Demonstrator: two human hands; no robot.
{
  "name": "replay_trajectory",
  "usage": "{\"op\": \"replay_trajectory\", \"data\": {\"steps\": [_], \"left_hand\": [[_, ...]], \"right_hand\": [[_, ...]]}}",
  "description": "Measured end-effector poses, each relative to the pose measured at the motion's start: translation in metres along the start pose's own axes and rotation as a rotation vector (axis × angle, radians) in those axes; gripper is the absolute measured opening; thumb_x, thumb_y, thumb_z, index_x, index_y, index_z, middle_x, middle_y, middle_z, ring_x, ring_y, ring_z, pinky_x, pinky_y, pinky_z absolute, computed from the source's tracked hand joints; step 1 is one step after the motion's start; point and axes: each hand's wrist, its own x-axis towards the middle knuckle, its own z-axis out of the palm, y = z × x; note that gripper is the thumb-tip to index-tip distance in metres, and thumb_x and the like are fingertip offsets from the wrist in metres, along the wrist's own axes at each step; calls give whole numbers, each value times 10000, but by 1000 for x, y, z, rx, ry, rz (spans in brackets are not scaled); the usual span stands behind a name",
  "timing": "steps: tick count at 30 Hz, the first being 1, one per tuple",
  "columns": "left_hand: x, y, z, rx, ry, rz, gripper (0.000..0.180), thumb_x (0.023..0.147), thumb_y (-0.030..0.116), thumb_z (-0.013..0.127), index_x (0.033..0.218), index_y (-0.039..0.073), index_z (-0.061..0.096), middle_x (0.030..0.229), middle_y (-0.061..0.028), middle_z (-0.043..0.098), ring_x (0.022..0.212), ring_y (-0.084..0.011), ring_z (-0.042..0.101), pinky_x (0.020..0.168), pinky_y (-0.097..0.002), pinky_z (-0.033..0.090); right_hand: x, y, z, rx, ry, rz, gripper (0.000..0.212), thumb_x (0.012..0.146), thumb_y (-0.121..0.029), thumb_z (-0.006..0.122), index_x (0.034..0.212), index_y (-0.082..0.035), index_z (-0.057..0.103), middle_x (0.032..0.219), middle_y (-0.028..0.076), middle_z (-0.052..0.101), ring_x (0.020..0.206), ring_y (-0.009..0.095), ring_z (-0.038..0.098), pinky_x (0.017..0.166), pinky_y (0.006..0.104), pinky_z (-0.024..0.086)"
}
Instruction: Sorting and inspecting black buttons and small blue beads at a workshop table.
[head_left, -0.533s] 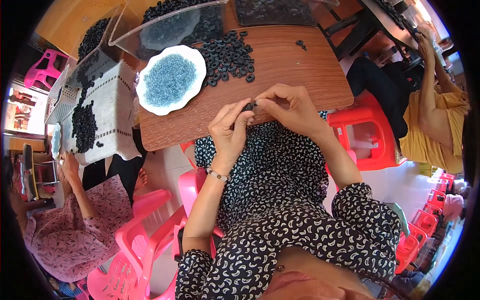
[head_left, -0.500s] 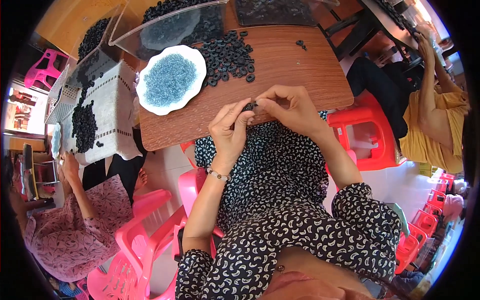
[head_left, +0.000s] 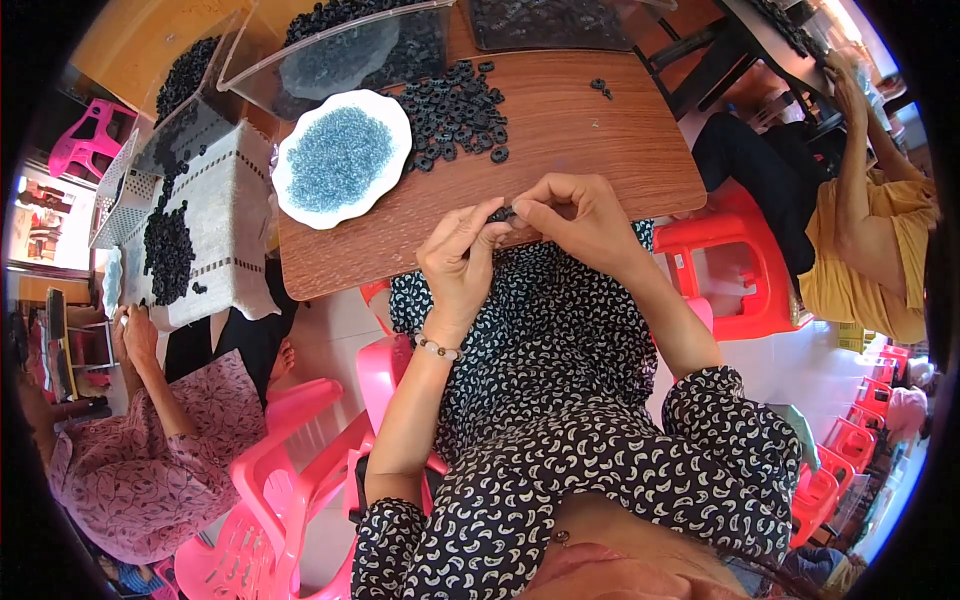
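Note:
My left hand [head_left: 458, 246] pinches a small black ring-shaped part [head_left: 500, 214] between thumb and fingers, just over the table's near edge. From the other side my right hand [head_left: 580, 218] meets it, thumb and index fingertip pressed together at the part; whatever they grip is too small to make out. Beyond my hands lies a loose pile of black ring-shaped parts [head_left: 452, 115] on the brown wooden table [head_left: 570, 130]. Left of the pile stands a white scalloped plate [head_left: 402, 150] holding many tiny clear bluish pieces [head_left: 340, 160].
A clear bin [head_left: 335, 75] of black parts and a dark tray [head_left: 550, 25] stand at the back. Two small pieces [head_left: 600, 87] lie far right. A co-worker sits left at a cloth-covered table [head_left: 215, 220], another right. Pink chairs [head_left: 300, 440] and a red stool [head_left: 735, 265] stand close by.
My right fingertips have come slightly closer to the black part, which has turned a little in my left fingers. The pile and plate look the same.

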Motion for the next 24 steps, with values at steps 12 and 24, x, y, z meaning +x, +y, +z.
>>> {"op": "replay_trajectory", "data": {"steps": [12, 24], "left_hand": [[1, 5, -1, 126, -21, 99, 280, 872, -66, 722, 1140, 12, 750, 982, -129, 743, 839, -202, 734, 699, -285, 579], [-4, 1, 1, 237, -27, 202, 293, 858, -106, 671, 1125, -1, 724, 1008, -151, 732, 851, -262, 739, 711, -330, 599]], "right_hand": [[-1, 1, 1, -26, 0, -6, 179, 989, -121, 679, 956, 52, 711, 873, 46, 739, 794, 65, 675, 700, 223, 565], [-5, -8, 13, -303, 90, -63, 225, 926, -154, 695, 846, 55, 667, 721, 127, 700, 617, 157, 658, 544, 327, 487]]}}
